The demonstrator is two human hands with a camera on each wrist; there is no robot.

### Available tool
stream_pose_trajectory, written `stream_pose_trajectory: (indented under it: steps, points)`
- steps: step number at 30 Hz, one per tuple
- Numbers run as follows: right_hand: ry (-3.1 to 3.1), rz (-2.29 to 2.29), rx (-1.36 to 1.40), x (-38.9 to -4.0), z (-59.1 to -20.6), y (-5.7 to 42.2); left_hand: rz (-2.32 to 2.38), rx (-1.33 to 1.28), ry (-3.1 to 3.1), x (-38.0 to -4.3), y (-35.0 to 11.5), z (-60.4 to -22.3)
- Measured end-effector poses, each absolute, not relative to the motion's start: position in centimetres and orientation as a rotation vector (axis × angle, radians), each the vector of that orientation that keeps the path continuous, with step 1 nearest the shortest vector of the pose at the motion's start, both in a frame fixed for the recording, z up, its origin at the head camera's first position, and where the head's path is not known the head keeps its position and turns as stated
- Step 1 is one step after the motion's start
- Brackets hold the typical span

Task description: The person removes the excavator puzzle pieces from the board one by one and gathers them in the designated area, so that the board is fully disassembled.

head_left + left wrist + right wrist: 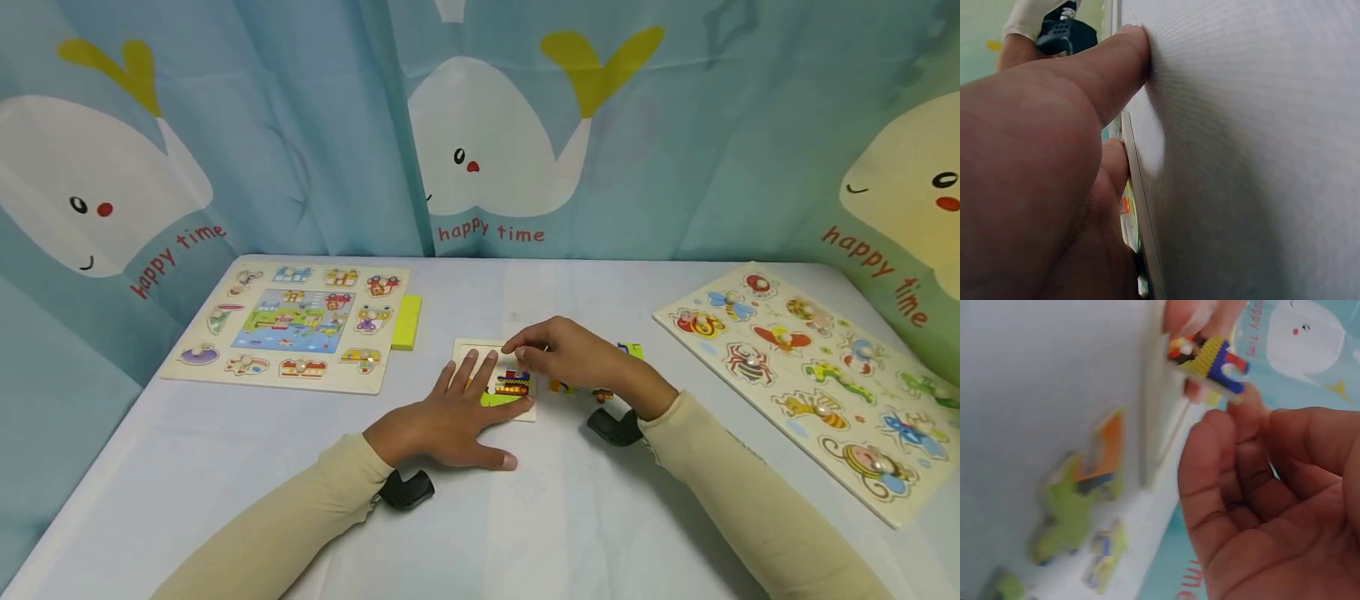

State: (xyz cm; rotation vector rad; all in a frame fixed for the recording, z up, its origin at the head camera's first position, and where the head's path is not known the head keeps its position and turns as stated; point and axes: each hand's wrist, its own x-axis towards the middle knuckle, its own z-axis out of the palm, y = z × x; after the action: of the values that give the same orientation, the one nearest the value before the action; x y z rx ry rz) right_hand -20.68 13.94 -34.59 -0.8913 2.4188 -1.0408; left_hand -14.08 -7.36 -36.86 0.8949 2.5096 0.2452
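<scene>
My left hand (pixel 456 421) is spread out, its fingers resting on a small wooden puzzle board (pixel 467 347) with a pale tray. Inside it is a colourful vehicle piece (pixel 513 383) over a lime-green part. In the right wrist view, this piece (pixel 1213 362) shows yellow, blue and red, beside left-hand fingers. My right hand (pixel 573 354) hovers over the board's right side, fingers loosely bent. The right wrist view shows nothing clearly gripped in that hand (pixel 1272 481); one fingertip is close to the piece, and contact is unclear. In the left wrist view, my left thumb (pixel 1116 65) lies along the white tabletop.
Loose puzzle pieces (pixel 1069 512) lie right of the small board, partly under my right forearm. A knobbed vehicle puzzle (pixel 367 384) lies at left, with a yellow-green block (pixel 407 322) by its edge. A knobbed insect puzzle (pixel 772 408) lies at right. A whale-print curtain (pixel 322 167) hangs behind.
</scene>
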Motion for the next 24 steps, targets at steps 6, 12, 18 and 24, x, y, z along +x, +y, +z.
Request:
stream_pose_trajectory:
  steps: [6,12,18,24]
  points:
    - [2.372,-0.962,-0.901,-20.2,-34.2,13.8,0.235,0.899,2.513,-14.0,-7.4,-36.7]
    - [2.351,-0.989,-0.891,-20.3,-35.0,14.3,0.227,0.906,2.511,-14.0,-7.3,-36.7]
    - [2.332,-1.012,-0.930,-20.5,-35.2,14.2,0.231,0.901,2.508,-14.0,-7.3,-36.8]
    - [2.337,-1.025,-0.904,-20.5,-35.2,14.0,0.232,0.897,2.505,-14.0,-7.3,-36.8]
